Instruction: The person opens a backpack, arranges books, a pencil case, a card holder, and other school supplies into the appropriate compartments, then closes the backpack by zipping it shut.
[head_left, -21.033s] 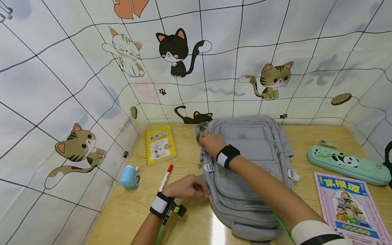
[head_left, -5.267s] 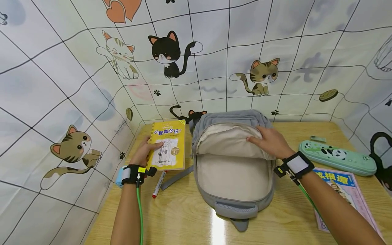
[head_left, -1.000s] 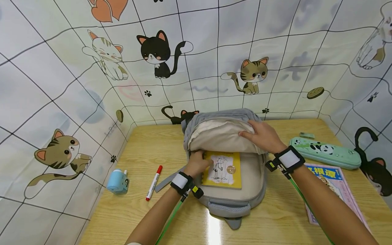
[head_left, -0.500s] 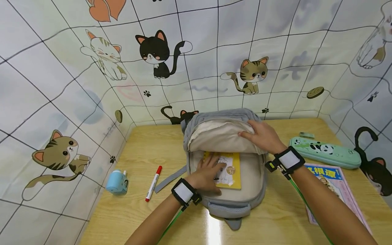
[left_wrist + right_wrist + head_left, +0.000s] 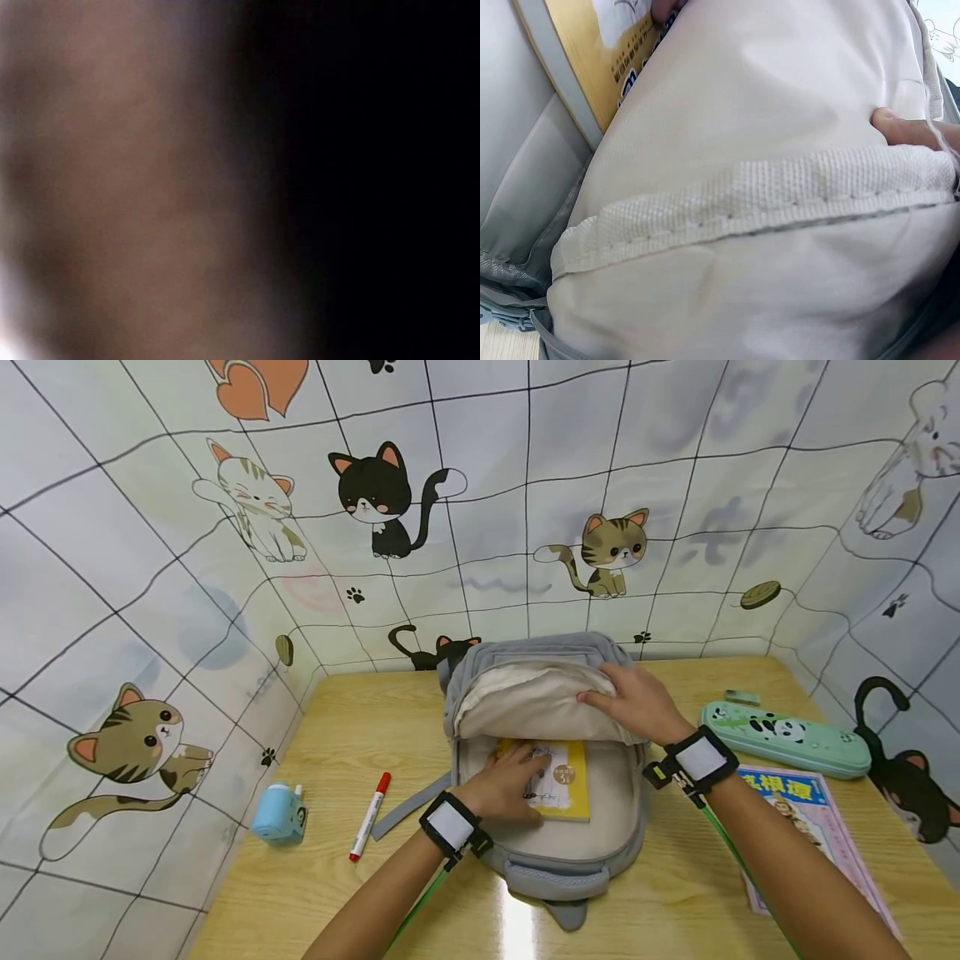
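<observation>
A grey backpack (image 5: pixel 555 881) lies on the table with its main compartment unzipped. Inside, against the pale lining, is a yellow book (image 5: pixel 573 797), its upper end tucked under the raised flap (image 5: pixel 525 700). My left hand (image 5: pixel 501 789) rests on the book's left part, fingers spread. With my right hand (image 5: pixel 641 702) I hold the flap up by its right edge, thumb on the lining. The right wrist view shows that thumb (image 5: pixel 911 133), the flap's lining (image 5: pixel 765 82) and part of the book (image 5: pixel 581 45). Blur and darkness fill the left wrist view.
To the left are a blue pencil sharpener (image 5: pixel 278 814) and a red-capped marker (image 5: pixel 370 818), near a grey strap (image 5: pixel 412 807). On the right lie a green panda pencil case (image 5: pixel 787 739), a small green object (image 5: pixel 742 697) and a pink booklet (image 5: pixel 821 835). Patterned cloth surrounds the table's back.
The backpack, closed at first, has been opened. The yellow book has gone from the table's left into it. My left hand has let go of the book's edge and spread over its cover.
</observation>
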The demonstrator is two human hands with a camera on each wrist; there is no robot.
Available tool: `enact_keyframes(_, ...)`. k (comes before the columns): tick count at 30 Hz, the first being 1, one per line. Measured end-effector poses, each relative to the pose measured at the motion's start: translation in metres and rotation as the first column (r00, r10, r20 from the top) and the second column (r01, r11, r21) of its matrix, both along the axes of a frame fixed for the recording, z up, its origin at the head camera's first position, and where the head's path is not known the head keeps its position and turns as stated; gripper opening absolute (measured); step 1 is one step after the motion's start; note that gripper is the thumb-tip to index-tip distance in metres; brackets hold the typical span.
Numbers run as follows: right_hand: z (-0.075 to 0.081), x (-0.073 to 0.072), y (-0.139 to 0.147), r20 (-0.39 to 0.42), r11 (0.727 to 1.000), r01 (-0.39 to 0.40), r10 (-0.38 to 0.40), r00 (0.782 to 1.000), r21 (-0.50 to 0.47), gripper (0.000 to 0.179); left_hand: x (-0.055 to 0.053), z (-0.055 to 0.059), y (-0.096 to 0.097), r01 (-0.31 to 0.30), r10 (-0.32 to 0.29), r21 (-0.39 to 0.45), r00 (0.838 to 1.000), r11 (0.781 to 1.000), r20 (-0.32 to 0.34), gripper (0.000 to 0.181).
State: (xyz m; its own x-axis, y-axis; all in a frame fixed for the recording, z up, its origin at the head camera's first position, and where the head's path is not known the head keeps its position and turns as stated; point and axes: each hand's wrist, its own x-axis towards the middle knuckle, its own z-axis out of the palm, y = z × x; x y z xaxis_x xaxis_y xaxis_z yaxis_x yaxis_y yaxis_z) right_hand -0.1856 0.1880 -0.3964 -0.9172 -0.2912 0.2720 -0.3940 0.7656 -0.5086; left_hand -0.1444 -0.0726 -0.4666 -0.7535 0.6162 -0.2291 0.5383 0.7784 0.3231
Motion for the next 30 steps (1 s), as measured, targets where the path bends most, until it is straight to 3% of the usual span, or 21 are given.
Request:
enact_keyframes(7,-0.001,0.0,0.002,-0.001,1.0,0.004,-0.004,1.0,0.0,0.033,-0.013,-0.006,0.007,0.002,0.0,0.025,0.998,1.0,-0.071,0.096)
enact_keyframes(20,-0.001,0.0,0.002,-0.016,1.0,-0.014,0.014,1.0,-0.027,0.031,-0.029,-0.01,0.01,-0.009,0.018,0.078,0.993,0.997,-0.113,0.094)
enact_keyframes(30,-0.003,0.001,0.003,-0.019,1.0,-0.016,0.016,1.0,-0.025,0.03,-0.038,-0.015,0.012,-0.055,0.067,0.153,0.995,0.987,-0.072,0.083)
